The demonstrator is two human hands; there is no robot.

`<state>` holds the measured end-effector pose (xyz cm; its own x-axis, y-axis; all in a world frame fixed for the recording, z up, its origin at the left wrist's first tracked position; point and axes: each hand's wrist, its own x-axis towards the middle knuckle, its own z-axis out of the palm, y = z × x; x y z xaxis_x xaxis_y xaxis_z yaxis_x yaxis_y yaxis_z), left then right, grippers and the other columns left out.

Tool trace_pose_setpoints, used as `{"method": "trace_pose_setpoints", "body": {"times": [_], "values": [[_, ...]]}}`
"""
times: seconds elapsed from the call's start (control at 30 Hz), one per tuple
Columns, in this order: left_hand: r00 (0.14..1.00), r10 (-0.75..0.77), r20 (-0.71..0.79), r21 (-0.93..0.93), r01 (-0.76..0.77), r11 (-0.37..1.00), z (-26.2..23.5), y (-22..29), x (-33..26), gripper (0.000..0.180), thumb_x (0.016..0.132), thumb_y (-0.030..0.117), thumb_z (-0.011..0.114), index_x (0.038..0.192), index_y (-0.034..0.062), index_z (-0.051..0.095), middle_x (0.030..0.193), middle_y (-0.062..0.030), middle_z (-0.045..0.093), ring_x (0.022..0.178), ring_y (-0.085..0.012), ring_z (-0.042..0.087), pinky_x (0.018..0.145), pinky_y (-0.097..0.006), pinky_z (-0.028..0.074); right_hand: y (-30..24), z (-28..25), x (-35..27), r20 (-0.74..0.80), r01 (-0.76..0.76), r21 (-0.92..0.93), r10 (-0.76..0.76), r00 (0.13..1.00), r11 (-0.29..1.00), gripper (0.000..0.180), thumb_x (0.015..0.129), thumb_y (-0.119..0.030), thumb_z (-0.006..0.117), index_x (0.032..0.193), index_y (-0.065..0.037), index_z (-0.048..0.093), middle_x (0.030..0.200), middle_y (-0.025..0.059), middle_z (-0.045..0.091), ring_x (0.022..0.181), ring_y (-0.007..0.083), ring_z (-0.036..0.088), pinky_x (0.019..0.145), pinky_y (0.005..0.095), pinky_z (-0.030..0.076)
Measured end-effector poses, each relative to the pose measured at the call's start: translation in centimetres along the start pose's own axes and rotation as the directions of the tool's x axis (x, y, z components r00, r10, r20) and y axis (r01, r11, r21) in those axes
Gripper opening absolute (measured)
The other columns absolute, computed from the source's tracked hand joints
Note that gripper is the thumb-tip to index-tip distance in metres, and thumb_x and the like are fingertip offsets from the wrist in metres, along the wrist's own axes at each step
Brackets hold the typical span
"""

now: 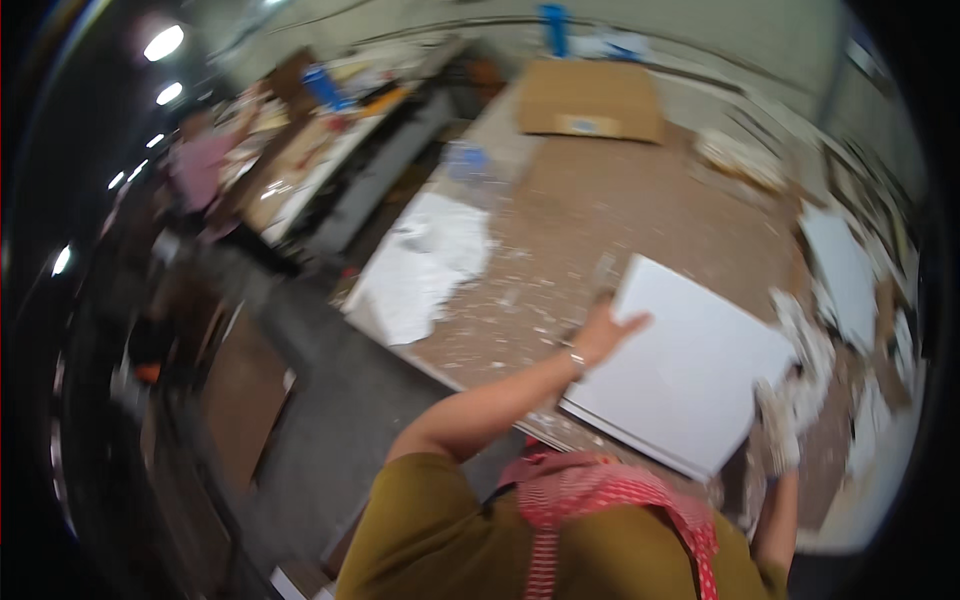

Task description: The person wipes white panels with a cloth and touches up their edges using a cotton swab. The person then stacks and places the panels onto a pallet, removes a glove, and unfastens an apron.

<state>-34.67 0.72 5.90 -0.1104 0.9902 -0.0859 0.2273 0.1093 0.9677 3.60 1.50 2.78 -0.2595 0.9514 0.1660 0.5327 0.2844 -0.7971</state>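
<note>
A white, flat, square board [680, 370] lies tilted across the near part of the brown worktable, with a second layer showing along its near edge. My left hand [606, 330], bare and with a bracelet at the wrist, grips its left edge, thumb on top and the other fingers partly hidden. At the right edge is my right hand [778, 430] in a whitish work glove, closed against the board's side; its fingers are blurred. Crumpled white paper [800, 350] lies just beyond the glove.
White scraps litter the worktable [580, 210]. A torn white sheet [430, 265] covers its left edge, and a cardboard box [590, 100] stands at the far side. Pale offcuts [840, 270] pile up on the right. Another person [200, 165] stands by a bench at far left.
</note>
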Motion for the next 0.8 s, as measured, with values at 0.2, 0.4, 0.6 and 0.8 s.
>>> {"method": "trace_pose_setpoints", "body": {"times": [0.2, 0.4, 0.6, 0.8], "values": [[0.977, -0.211, 0.042, 0.034, 0.209, 0.977, 0.4, -4.4, -1.2, 0.075, 0.082, 0.058, 0.058, 0.117, -0.0083, 0.053, 0.112, -0.0229, 0.061, 0.104, -0.0298, 0.059, 0.090, -0.034, 0.045, 1.4, 1.7, 1.3, 0.270, -0.346, 0.344, 0.261, 0.927, 0.873, 0.058, 0.094, -0.024, 0.052, 0.140, 0.001, 0.028, 0.130, 0.0149, 0.048, 0.113, 0.0262, 0.049, 0.099, 0.0359, 0.038], [0.960, -0.279, -0.030, 0.167, 0.280, 0.945, 0.2, -6.2, -1.1, 0.092, 0.080, 0.062, 0.057, 0.125, -0.0176, 0.040, 0.123, -0.0332, 0.050, 0.117, -0.0374, 0.050, 0.099, -0.039, 0.038, 1.8, 4.5, 2.4, 0.282, -0.406, 0.295, 0.327, 0.902, 0.865, 0.061, 0.092, -0.026, 0.054, 0.138, 0.006, 0.029, 0.129, 0.0186, 0.047, 0.112, 0.0268, 0.049, 0.099, 0.0347, 0.038], [0.922, -0.327, 0.205, 0.176, 0.294, 0.939, -2.0, -2.8, -1.8, 0.092, 0.081, 0.064, 0.053, 0.134, -0.0088, 0.036, 0.130, -0.0289, 0.047, 0.120, -0.0366, 0.049, 0.099, -0.038, 0.039, -0.9, 3.9, 0.7, 0.243, -0.449, 0.428, 0.379, 0.893, 0.784, 0.058, 0.090, -0.012, 0.054, 0.140, 0.003, 0.027, 0.127, 0.0152, 0.049, 0.111, 0.0239, 0.049, 0.097, 0.0323, 0.039], [0.998, 0.035, 0.054, 0.563, -0.060, 0.824, -5.5, 0.8, -3.3, 0.064, 0.088, 0.040, 0.054, 0.133, -0.0027, 0.038, 0.138, -0.0249, 0.035, 0.130, -0.0358, 0.033, 0.107, -0.040, 0.028, -8.7, 2.8, 2.6, 0.279, -0.405, 0.380, 0.315, 0.907, 0.831, 0.055, 0.090, -0.022, 0.056, 0.133, 0.004, 0.037, 0.125, 0.0141, 0.051, 0.109, 0.0199, 0.051, 0.098, 0.0307, 0.039]]}}
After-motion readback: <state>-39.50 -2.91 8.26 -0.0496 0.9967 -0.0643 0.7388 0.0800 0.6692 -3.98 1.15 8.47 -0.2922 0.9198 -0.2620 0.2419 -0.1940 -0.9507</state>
